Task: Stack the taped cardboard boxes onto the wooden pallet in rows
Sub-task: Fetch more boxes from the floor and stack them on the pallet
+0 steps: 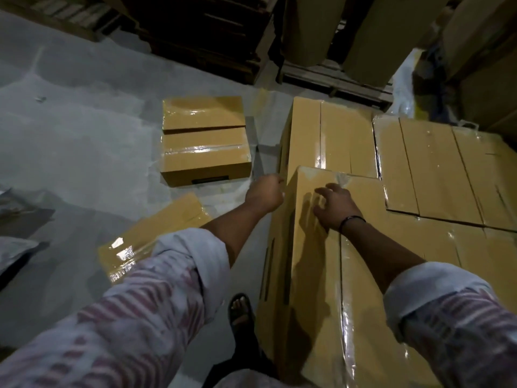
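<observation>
While my left hand (265,196) seemingly grips the far-left corner of the top box (316,275), right hand (333,208) spread on top, I'd square it flush on the stack (419,169); floor boxes (205,141) left of it.

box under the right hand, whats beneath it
The box seems to sit on more taped boxes: a lower layer shows beyond the right hand. What lies directly beneath, and any pallet, is covered.
</observation>
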`<state>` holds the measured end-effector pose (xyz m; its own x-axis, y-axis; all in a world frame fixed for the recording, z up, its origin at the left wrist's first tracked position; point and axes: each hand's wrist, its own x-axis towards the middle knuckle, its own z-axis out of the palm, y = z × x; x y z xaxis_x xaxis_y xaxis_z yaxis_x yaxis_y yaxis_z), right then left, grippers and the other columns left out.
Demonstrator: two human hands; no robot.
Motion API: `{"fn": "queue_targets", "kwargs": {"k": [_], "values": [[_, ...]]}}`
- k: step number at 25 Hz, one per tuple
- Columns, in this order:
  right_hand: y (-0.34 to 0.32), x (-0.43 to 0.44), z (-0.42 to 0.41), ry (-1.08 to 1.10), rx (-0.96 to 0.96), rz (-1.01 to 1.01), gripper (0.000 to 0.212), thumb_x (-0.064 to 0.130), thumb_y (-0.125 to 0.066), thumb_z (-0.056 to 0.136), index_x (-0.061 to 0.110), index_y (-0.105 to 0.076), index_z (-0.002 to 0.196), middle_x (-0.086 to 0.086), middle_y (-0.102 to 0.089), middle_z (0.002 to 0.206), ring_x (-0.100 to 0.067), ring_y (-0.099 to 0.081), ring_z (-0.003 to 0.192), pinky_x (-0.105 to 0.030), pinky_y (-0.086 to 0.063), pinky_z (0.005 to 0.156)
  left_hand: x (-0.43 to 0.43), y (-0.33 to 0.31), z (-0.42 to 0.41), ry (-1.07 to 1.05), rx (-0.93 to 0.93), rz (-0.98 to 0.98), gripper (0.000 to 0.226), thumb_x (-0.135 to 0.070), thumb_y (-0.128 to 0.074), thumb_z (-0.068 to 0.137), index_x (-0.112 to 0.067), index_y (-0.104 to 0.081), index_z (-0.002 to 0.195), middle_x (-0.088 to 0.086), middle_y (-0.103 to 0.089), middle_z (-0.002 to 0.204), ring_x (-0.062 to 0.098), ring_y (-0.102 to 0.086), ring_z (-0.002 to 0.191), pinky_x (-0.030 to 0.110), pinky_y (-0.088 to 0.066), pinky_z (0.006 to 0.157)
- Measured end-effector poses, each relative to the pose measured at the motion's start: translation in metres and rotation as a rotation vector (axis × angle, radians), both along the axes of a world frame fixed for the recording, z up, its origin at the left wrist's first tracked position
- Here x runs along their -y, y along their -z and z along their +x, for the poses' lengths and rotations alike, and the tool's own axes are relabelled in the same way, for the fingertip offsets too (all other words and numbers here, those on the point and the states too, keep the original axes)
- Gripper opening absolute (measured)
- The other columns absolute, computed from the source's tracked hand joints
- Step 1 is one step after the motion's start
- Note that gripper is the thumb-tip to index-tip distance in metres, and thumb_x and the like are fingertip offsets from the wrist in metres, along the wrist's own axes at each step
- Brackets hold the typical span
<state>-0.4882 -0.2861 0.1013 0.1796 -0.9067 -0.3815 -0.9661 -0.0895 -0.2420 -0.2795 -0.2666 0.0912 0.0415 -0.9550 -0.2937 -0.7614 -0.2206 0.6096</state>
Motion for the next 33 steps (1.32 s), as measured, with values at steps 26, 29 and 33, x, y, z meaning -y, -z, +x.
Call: {"fn": "queue_targets", "kwargs": {"k": [26, 29, 33], "values": [[0.027, 0.092, 0.004, -0.112, -0.154, 0.143, 0.103, 0.071, -0.072, 0.074, 0.031, -0.025, 0.157, -0.002, -0.024, 0.162, -0.033, -0.035, 0.143, -0.058, -0.041, 0.109, 0.059, -0.004, -0.019, 0.343, -0.096, 0.188, 0.061, -0.008, -0.047, 0.104, -0.019, -0.029, 0.161, 0.017, -0.046, 0.154, 0.033, -0.050, 0.134, 0.035, -0.045, 0.096], [0.028, 0.091, 0.006, -0.111, -0.144, 0.143, 0.104, 0.069, -0.073, 0.075, 0.031, -0.023, 0.158, -0.001, -0.021, 0.164, -0.032, -0.033, 0.144, -0.056, -0.041, 0.110, 0.059, 0.001, -0.015, 0.333, -0.114, 0.192, 0.058, -0.008, -0.047, 0.104, -0.016, -0.033, 0.159, 0.018, -0.049, 0.151, 0.034, -0.052, 0.133, 0.039, -0.045, 0.102], [0.029, 0.083, 0.006, -0.121, -0.165, 0.128, 0.103, 0.060, -0.073, 0.080, 0.031, -0.015, 0.160, -0.001, -0.011, 0.167, -0.030, -0.020, 0.151, -0.057, -0.036, 0.115, 0.057, 0.004, -0.018, 0.337, -0.080, 0.192, 0.064, -0.009, -0.047, 0.104, -0.019, -0.024, 0.162, 0.018, -0.045, 0.155, 0.034, -0.051, 0.135, 0.038, -0.045, 0.099]]}}
